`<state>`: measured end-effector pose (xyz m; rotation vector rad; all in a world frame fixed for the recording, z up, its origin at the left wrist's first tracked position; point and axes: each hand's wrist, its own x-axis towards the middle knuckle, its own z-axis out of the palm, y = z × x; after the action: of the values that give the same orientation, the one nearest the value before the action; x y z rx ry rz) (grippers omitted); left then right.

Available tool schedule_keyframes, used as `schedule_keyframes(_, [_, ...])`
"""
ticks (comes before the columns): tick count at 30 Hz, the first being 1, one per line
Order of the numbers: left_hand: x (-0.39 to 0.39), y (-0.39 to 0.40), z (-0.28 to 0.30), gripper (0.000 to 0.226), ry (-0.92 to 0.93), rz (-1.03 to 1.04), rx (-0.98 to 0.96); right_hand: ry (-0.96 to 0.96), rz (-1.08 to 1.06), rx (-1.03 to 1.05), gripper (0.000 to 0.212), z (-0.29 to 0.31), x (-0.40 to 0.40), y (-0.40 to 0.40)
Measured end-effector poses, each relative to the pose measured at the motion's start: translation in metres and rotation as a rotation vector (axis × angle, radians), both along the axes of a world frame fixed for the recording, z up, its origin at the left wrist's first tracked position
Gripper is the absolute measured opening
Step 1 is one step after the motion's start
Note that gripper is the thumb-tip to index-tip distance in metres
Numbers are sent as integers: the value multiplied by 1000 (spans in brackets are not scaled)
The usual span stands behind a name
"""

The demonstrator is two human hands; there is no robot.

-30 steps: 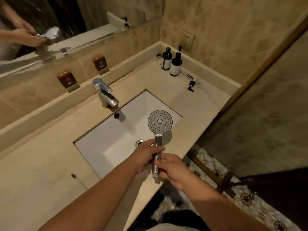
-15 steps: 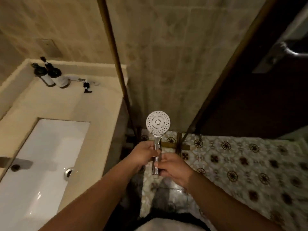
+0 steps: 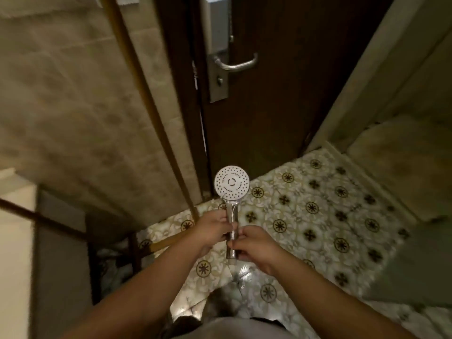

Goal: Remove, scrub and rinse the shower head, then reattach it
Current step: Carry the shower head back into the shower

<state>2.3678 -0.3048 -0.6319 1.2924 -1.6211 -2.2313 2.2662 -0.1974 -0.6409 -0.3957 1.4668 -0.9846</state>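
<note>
Fingers [image 3: 221, 220] of both hands still around the shower head [image 3: 231, 185] handle, now before a door [image 3: 269, 94], sink gone.

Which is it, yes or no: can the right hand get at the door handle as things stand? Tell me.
Probably not yet. The right hand and left hand both grip the shower head. The door handle looks unobstructed but well beyond them.

Dark wooden door [image 3: 269, 99], metal lever handle [image 3: 236, 63] on a steel plate [image 3: 218, 79]. Beige marbled wall tiles [image 3: 61, 106] at left, edged by a brass-coloured strip [image 3: 146, 104]. Patterned floor tiles [image 3: 318, 211], pale with dark floral medallions. Dim, warm light.
</note>
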Motion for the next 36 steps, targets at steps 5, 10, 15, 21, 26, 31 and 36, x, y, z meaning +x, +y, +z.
schedule_keyframes(5, [-69,6,-1,12,0,-205,-12,6,-223,0,11,-2,-46,23])
schedule_keyframes(10, [-131,2,-11,17,-15,-392,-2,14,-397,4,8,-3,-79,32])
schedule_keyframes(15, [-194,-18,-13,17,-1,-590,-15,62,-564,48,8,2,-116,17])
schedule_keyframes(21, [-262,-44,-4,16,21,-798,-63,114,-770,64,8,6,-154,-10])
schedule_keyframes(26, [-300,-46,-6,15,9,-903,-67,111,-877,52,10,7,-176,-14])
schedule_keyframes(31, [-347,-36,-10,15,2,-957,-40,108,-920,52,4,7,-214,-4])
schedule_keyframes(36, [-413,-13,-9,14,5,-997,-53,113,-984,38,4,2,-274,17])
